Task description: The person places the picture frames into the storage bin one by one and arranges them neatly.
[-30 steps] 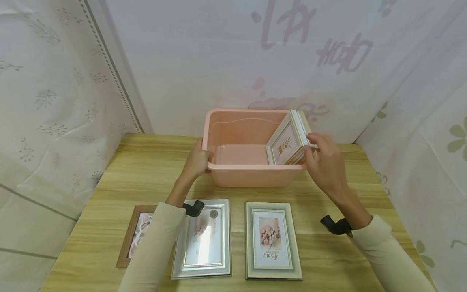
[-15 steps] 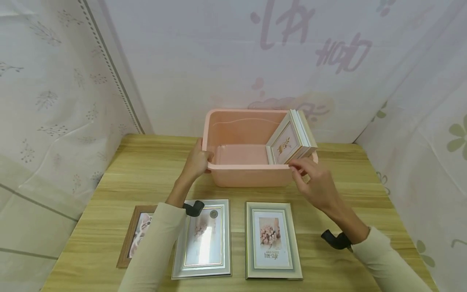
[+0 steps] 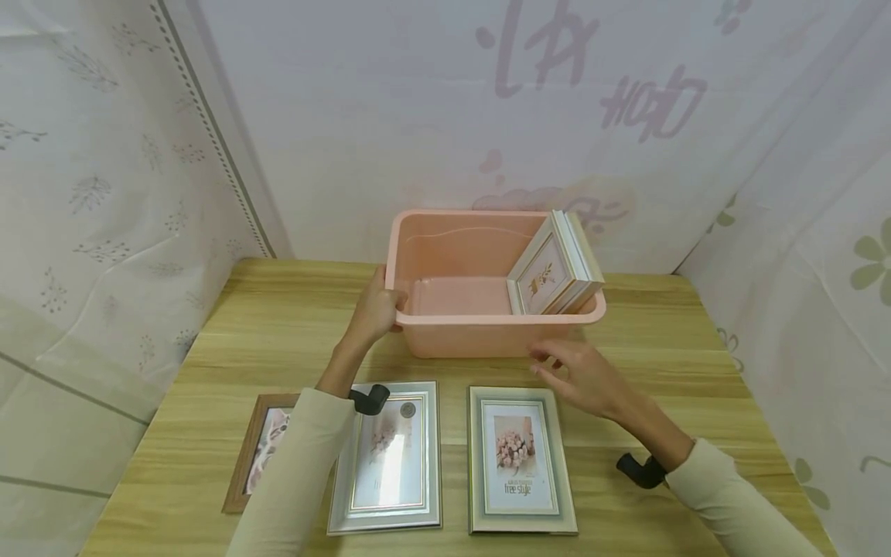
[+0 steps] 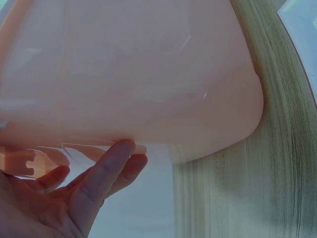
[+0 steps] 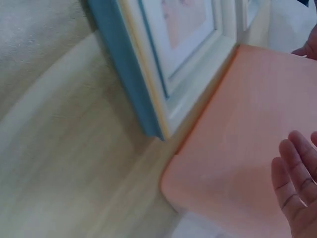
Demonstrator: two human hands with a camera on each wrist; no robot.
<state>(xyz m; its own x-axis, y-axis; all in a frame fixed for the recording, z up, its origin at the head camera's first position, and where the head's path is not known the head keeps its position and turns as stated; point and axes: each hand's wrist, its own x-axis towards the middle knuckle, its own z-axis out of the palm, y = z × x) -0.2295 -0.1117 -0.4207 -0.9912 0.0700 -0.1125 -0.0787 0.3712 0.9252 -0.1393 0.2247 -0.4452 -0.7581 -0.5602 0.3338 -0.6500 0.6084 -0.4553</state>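
A pink plastic tub (image 3: 480,337) sits at the back of the table. My left hand (image 3: 374,308) grips its left rim; in the left wrist view the thumb and fingertips (image 4: 111,163) touch the tub's edge. Several light picture frames (image 3: 546,275) lean together at the tub's right end, the front one bearing a gold leafy print. In front of the tub my right hand (image 3: 581,377) hovers with loosely bent fingers and nothing in them. Just below it lies a cream picture frame (image 3: 520,460) with a pink flower picture.
Left of the cream frame, a silver picture frame (image 3: 386,456) lies flat, glare on its glass. A brown wooden frame (image 3: 259,445) is partly covered by my left sleeve. A patterned cloth (image 3: 445,100) hangs behind the wooden table (image 3: 299,309).
My right hand has left the leaning frames at the tub's right end, passing the front rim and coming down toward the cream frame. The left hand keeps its hold.
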